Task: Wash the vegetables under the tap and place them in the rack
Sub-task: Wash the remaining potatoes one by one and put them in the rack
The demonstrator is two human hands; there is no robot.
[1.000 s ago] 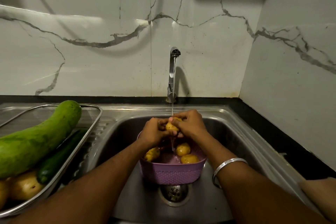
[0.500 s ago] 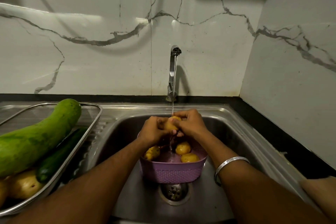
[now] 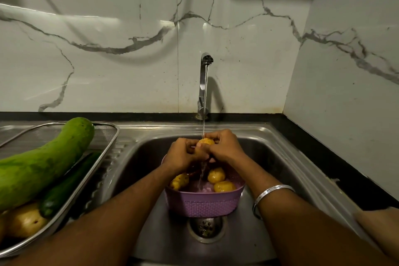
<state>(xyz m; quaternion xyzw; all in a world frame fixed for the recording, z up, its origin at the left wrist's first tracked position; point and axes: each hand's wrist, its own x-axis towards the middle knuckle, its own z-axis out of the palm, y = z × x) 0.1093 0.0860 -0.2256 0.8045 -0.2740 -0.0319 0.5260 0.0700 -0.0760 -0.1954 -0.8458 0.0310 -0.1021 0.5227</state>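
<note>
Head cam: left hand [image 3: 182, 152] and right hand [image 3: 224, 148] both clutching one potato [image 3: 206, 142] under tap [image 3: 204, 84] stream. Three potatoes [image 3: 216, 175] in purple basket [image 3: 204, 204] below. Rack [image 3: 103, 153] on left: one gourd [image 3: 43, 164], one cucumber [image 3: 64, 190], one washed potato [image 3: 24, 220] clearly visible.

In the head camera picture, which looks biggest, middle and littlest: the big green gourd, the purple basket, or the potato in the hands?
1. Green gourd, though it lies nearer the camera's edge, which may exaggerate it.
2. Purple basket.
3. Potato, mostly hidden between the left hand and right hand.

Both hands, left hand [image 3: 183, 153] and right hand [image 3: 225, 149], around potato [image 3: 206, 141] under tap [image 3: 204, 84], above purple basket [image 3: 205, 204].
</note>
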